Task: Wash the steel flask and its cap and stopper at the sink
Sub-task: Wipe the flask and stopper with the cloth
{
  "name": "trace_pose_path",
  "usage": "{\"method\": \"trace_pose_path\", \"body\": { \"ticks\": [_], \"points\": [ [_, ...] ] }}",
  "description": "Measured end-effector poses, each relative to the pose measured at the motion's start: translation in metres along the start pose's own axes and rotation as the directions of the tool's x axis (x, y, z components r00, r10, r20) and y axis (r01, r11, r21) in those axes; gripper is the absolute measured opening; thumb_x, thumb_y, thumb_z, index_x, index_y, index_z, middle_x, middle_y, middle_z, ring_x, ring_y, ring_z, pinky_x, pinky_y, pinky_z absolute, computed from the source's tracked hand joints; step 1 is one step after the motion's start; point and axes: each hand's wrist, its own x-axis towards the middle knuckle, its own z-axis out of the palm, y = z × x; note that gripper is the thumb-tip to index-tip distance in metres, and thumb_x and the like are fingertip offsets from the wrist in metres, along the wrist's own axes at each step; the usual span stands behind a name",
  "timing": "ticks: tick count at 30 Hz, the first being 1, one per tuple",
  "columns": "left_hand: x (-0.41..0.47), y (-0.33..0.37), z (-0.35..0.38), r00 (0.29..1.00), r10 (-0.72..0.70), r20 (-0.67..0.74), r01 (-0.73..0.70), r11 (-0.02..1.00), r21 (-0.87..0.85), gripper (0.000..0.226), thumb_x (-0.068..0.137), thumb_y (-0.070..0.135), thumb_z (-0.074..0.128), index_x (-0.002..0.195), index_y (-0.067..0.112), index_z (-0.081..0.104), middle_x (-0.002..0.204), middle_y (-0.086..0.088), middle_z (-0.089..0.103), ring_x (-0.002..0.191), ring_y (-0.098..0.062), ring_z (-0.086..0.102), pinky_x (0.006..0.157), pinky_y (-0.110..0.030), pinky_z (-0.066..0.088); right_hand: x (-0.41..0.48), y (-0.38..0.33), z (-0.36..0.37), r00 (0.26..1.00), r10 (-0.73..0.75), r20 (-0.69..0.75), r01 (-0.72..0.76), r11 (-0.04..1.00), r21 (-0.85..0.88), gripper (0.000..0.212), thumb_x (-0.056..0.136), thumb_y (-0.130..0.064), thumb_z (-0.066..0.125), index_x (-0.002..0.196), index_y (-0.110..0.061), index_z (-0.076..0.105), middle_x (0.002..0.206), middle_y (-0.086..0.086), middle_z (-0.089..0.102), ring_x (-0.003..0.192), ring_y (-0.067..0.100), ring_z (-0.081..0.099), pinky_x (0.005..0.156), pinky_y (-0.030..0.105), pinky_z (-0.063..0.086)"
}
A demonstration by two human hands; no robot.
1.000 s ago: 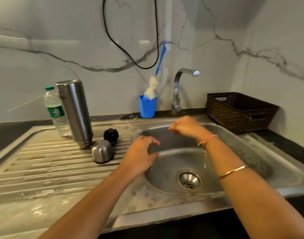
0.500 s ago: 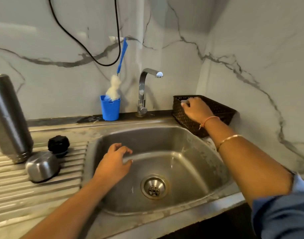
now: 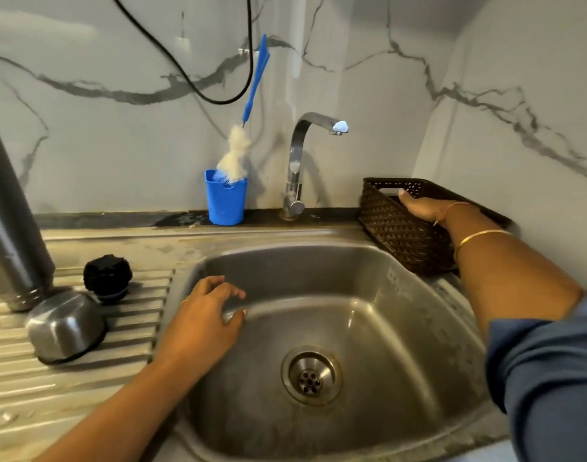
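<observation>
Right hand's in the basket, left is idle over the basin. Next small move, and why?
Probably draw the right hand back out of the dark brown woven basket with whatever it is reaching for; its fingers are hidden inside. The left hand hovers empty over the steel sink, and the steel flask, domed steel cap and black stopper sit untouched on the drainboard.
</observation>
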Motion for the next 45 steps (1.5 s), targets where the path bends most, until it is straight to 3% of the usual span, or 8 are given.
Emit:
{"method": "trace_pose_path", "body": {
  "ticks": [5,9,13,17,31,35,38,45],
  "points": [
    [-0.002,0.001,0.003,1.0,0.025,-0.001,-0.025,1.0,-0.006,0.029,0.089,0.03,0.062,0.117,0.029,0.06,0.14,0.007,0.039,0.13,-0.009,0.039,0.105,-0.018,0.027,0.017,0.004,0.005,0.996,0.01,0.089,-0.011,1.0,0.012,0.07,0.096,-0.057,0.031,0.143,-0.006,0.038,0.143,0.018,0.043,0.124,0.033,0.047,0.11,0.041,0.032],
    [-0.003,0.0,0.004,0.999,0.045,0.001,-0.045,0.999,-0.023,0.027,0.089,0.029,0.062,0.115,0.029,0.061,0.138,0.007,0.04,0.129,-0.009,0.04,0.104,-0.017,0.027,0.018,0.003,0.008,0.982,0.028,0.187,-0.017,0.998,-0.059,0.037,0.1,-0.021,0.046,0.12,0.009,0.056,0.116,0.024,0.061,0.072,0.026,0.055,0.065,0.031,0.043],
    [-0.004,0.001,0.004,1.0,0.028,0.003,-0.028,0.999,-0.024,0.028,0.089,0.031,0.061,0.117,0.032,0.059,0.139,0.01,0.037,0.127,-0.008,0.042,0.104,-0.02,0.031,0.013,-0.001,0.009,0.999,-0.017,0.039,0.023,0.988,-0.155,0.025,0.097,-0.016,0.048,0.095,0.002,0.065,0.118,0.025,0.061,0.085,0.03,0.057,0.086,0.037,0.044],
    [-0.004,0.002,0.002,1.0,0.03,-0.01,-0.03,0.999,-0.031,0.025,0.09,0.031,0.061,0.115,0.032,0.06,0.14,0.01,0.038,0.125,-0.009,0.044,0.103,-0.022,0.034,-0.001,-0.007,0.006,0.981,-0.053,-0.186,0.012,0.977,-0.214,0.04,0.101,-0.022,0.039,0.128,0.004,0.053,0.137,0.025,0.048,0.123,0.038,0.046,0.105,0.038,0.035],
    [-0.005,0.002,-0.01,0.987,0.057,-0.152,-0.068,0.995,-0.067,0.021,0.091,0.023,0.059,0.11,0.024,0.066,0.134,0.008,0.045,0.121,-0.008,0.047,0.098,-0.02,0.035,-0.084,-0.051,-0.046,0.607,-0.079,-0.791,0.506,0.806,0.307,0.043,0.093,-0.025,0.038,0.068,0.005,0.055,0.076,0.021,0.054,0.074,0.03,0.051,0.063,0.035,0.037],
    [-0.008,0.001,-0.017,0.982,0.044,-0.182,-0.068,0.99,-0.125,0.021,0.091,0.021,0.059,0.111,0.025,0.064,0.122,0.013,0.045,0.115,-0.006,0.048,0.096,-0.018,0.035,-0.122,-0.071,-0.025,0.716,-0.066,-0.695,0.615,0.532,0.582,0.046,0.079,-0.034,0.041,0.074,0.004,0.065,0.084,0.024,0.069,0.073,0.038,0.065,0.069,0.051,0.057],
    [-0.012,0.004,-0.018,0.973,-0.007,-0.229,-0.066,0.949,-0.308,0.019,0.092,0.025,0.059,0.11,0.026,0.06,0.113,0.011,0.053,0.104,-0.007,0.055,0.088,-0.02,0.043,-0.15,-0.082,0.012,0.826,-0.142,-0.546,0.557,0.363,0.747,0.039,0.093,-0.02,0.035,0.079,0.0,0.064,0.088,0.021,0.07,0.056,0.022,0.061,0.046,0.026,0.051],
    [-0.025,0.022,-0.034,0.982,-0.1,-0.163,-0.05,0.688,-0.724,0.046,0.091,0.044,0.044,0.132,0.022,0.043,0.12,0.011,0.053,0.108,0.004,0.051,0.089,-0.008,0.039,-0.192,-0.102,0.129,0.941,-0.29,-0.175,0.302,0.487,0.82,0.034,0.097,-0.02,0.042,0.088,0.0,0.067,0.074,0.01,0.072,0.054,0.013,0.063,0.049,0.021,0.05]
  ]
}}
